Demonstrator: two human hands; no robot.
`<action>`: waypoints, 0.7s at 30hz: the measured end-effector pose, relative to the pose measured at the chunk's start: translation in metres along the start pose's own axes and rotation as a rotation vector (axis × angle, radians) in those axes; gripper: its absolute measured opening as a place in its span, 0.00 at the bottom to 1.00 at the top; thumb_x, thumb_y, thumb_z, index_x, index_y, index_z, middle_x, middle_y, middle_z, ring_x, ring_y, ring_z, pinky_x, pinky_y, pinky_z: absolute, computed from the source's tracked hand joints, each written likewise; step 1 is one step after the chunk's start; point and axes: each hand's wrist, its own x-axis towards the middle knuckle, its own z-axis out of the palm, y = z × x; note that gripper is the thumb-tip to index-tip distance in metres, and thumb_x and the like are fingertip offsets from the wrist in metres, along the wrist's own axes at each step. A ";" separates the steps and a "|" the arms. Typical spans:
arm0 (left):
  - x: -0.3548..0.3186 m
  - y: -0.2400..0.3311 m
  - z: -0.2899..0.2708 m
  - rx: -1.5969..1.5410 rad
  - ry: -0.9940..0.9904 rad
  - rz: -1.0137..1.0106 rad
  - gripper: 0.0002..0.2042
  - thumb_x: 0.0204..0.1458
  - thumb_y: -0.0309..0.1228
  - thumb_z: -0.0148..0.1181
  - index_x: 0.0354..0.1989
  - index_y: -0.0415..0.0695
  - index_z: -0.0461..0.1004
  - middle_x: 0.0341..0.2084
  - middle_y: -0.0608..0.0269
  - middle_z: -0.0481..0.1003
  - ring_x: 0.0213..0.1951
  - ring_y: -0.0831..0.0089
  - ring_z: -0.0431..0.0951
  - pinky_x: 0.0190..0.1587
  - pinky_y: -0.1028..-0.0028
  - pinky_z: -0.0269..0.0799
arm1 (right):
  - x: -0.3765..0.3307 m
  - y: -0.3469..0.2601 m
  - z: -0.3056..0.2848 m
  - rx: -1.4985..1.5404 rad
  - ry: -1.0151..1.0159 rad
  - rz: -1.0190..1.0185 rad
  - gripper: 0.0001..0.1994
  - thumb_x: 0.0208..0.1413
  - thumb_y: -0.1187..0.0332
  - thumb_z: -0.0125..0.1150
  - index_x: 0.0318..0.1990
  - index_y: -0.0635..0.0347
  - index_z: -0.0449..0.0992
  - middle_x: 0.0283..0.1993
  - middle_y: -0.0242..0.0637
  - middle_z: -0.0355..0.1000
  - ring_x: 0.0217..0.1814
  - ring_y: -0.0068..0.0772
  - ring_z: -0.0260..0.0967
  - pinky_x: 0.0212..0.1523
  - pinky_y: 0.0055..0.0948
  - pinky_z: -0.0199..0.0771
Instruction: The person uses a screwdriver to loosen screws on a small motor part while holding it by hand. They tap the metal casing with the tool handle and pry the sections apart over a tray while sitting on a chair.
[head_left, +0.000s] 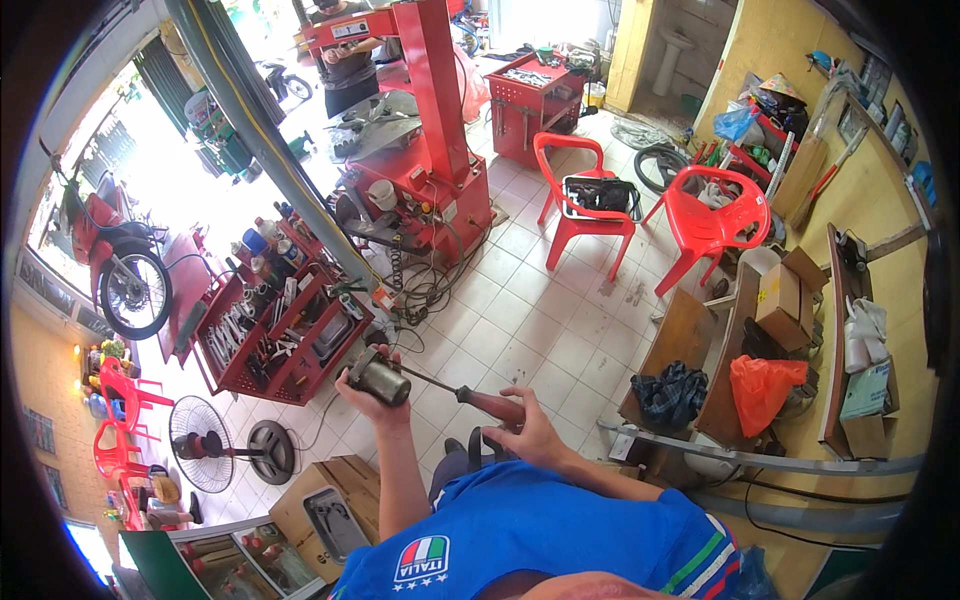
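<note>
My left hand is wrapped round a dull metal cylindrical part with a wider flange at one end, which looks like a small motor. It is held up in front of my body, over the tiled floor. In my right hand is a long screwdriver with a reddish-brown handle, gripped near its end. Its shaft points left toward the metal part, and the tip reaches the part's edge; whether it touches is too small to tell.
A red tool trolley full of wrenches stands left, with a fan nearer. A red machine rises ahead, where another person stands. Red chairs are at the right, and a wooden shelf holding bags is nearer.
</note>
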 end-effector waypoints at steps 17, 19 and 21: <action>0.008 0.002 0.004 -0.016 -0.108 -0.085 0.26 0.54 0.49 0.44 0.48 0.39 0.72 0.40 0.53 0.76 0.48 0.60 0.77 0.55 0.55 0.72 | 0.005 -0.006 -0.016 0.069 -0.091 0.103 0.25 0.62 0.69 0.62 0.61 0.60 0.56 0.33 0.33 0.69 0.26 0.20 0.64 0.29 0.26 0.72; 0.001 -0.002 0.023 -0.013 -0.041 -0.078 0.24 0.53 0.49 0.44 0.45 0.40 0.72 0.40 0.53 0.76 0.49 0.59 0.77 0.55 0.53 0.71 | 0.003 -0.009 -0.016 0.203 -0.059 0.201 0.22 0.66 0.60 0.56 0.59 0.63 0.59 0.31 0.31 0.66 0.22 0.19 0.59 0.26 0.25 0.72; -0.001 -0.010 0.028 -0.022 -0.037 -0.086 0.23 0.53 0.49 0.45 0.44 0.41 0.71 0.41 0.52 0.76 0.50 0.58 0.76 0.54 0.52 0.71 | 0.009 0.003 -0.028 0.301 -0.095 0.391 0.22 0.69 0.53 0.49 0.55 0.67 0.63 0.30 0.31 0.65 0.22 0.19 0.58 0.25 0.24 0.71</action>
